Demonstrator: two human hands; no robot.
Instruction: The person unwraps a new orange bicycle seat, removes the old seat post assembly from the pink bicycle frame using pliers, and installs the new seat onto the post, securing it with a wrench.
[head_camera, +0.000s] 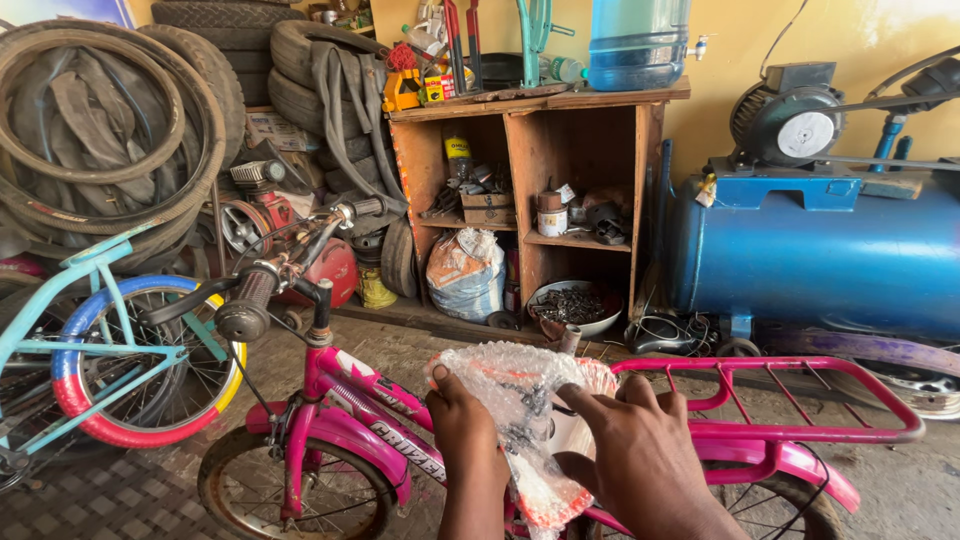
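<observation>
- Far left, a light-blue bicycle (70, 330) with a red, blue and yellow tyre stands just beside the pink bicycle (350, 420); stacked tyres (110, 120) hang behind it
- The pink bicycle's handlebar grip (245, 305) points toward the camera; a knock to it could swing the front wheel, I judge
- The left hand (462, 425) pinches the left edge of the bubble wrap (520, 400) that covers the saddle, thumb and fingers pressed together on the film
- The bubble wrap sits at the middle of the pink frame, crumpled and partly lifted; pulled hard, the thin film could tear and leave scraps stuck on
- The right hand (635, 450) lies on the wrap's right side, fingers spread and pressing; whether it pinches anything I cannot tell
- The pink rear rack (800, 400) juts right; behind stand a wooden shelf (540, 190) and a blue compressor tank (820, 250)
</observation>
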